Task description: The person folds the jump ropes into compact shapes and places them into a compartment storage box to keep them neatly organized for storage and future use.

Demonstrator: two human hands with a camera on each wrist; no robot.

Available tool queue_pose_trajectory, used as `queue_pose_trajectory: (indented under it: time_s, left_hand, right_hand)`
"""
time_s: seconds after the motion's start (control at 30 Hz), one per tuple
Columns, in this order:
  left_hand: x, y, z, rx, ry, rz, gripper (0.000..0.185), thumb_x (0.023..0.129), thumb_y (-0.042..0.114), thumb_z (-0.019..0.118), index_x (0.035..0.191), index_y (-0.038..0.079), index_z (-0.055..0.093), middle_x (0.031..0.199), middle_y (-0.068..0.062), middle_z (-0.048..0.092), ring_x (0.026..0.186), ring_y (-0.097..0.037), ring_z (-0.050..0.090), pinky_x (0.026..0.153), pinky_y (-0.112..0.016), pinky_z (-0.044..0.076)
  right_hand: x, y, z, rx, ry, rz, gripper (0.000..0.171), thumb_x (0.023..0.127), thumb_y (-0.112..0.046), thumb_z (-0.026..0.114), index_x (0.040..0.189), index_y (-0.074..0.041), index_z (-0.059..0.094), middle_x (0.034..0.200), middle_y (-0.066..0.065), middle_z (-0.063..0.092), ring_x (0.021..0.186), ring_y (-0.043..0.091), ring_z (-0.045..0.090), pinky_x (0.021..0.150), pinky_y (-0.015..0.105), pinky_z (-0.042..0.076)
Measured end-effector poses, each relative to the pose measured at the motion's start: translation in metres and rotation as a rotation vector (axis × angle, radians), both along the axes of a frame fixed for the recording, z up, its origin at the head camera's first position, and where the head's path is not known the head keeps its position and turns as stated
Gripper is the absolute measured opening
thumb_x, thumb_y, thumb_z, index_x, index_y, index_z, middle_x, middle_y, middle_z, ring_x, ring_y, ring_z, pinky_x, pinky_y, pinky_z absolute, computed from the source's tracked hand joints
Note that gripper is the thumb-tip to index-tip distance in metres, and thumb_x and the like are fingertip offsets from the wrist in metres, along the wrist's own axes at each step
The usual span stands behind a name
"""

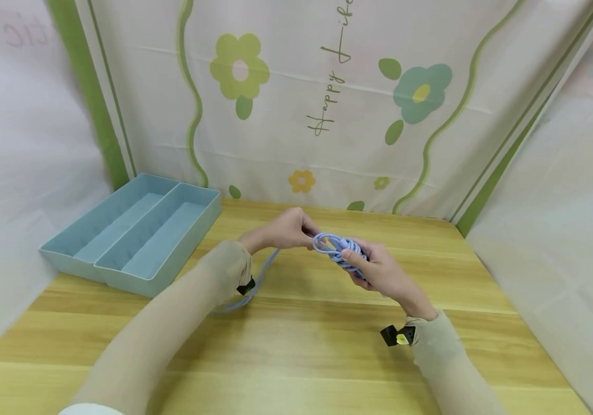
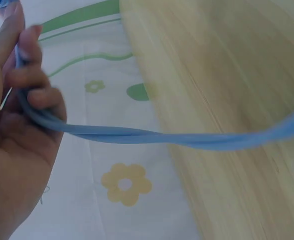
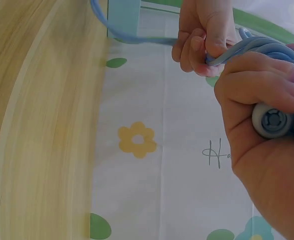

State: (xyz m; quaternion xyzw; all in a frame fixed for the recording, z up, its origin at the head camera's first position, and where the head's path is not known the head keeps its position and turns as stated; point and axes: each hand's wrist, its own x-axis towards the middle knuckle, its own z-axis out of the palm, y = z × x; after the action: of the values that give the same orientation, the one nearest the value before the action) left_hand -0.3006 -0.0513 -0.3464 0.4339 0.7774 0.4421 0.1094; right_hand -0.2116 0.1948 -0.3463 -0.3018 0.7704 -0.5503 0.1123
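Observation:
A light blue cord (image 1: 340, 251) is wound into a bundle that my right hand (image 1: 374, 268) grips above the middle of the wooden table (image 1: 327, 346). In the right wrist view my right hand (image 3: 257, 95) also holds a round grey-blue handle end (image 3: 273, 120) under the coils (image 3: 267, 47). My left hand (image 1: 286, 230) pinches the cord just left of the bundle. The loose length (image 1: 260, 282) trails down under my left forearm to the table. In the left wrist view my left hand (image 2: 21, 100) curls round the cord (image 2: 162, 137), which stretches off to the right.
A pale blue tray (image 1: 135, 230) with two long compartments sits at the table's back left. Flowered cloth walls (image 1: 327, 115) close in the back and both sides. Black wrist straps (image 1: 397, 335) sit on both sleeves.

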Motion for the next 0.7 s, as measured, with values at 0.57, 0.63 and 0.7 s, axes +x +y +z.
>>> queue_pose_trajectory:
  time_s: [0.57,0.63,0.7]
  left_hand:
    - [0.002,-0.007,0.004,0.004,0.118,0.043,0.01,0.083,0.018,0.081,0.087,0.009,0.08,0.081,0.008,0.073,0.072,-0.009,0.069,0.066,-0.027,0.056]
    - [0.004,-0.007,0.007,-0.026,0.174,0.029,0.008,0.084,0.017,0.081,0.087,0.009,0.08,0.08,0.008,0.072,0.071,-0.007,0.068,0.066,-0.025,0.056]
    - [0.005,-0.007,0.01,-0.062,0.235,0.004,0.008,0.084,0.016,0.081,0.086,0.009,0.079,0.079,0.009,0.071,0.07,-0.005,0.068,0.065,-0.023,0.055]
  right_hand:
    - [0.005,-0.007,-0.001,0.143,-0.015,0.037,0.05,0.107,-0.027,0.045,0.153,-0.008,0.034,0.072,0.016,0.051,0.046,0.015,0.042,0.037,0.026,0.037]
    - [0.004,-0.009,-0.001,0.195,0.008,0.052,0.053,0.107,-0.027,0.045,0.154,-0.006,0.03,0.072,0.012,0.051,0.047,0.014,0.042,0.039,0.026,0.038]
    - [0.004,-0.012,0.0,0.264,0.051,0.065,0.058,0.107,-0.029,0.046,0.155,-0.005,0.026,0.072,0.008,0.052,0.048,0.013,0.043,0.042,0.026,0.039]
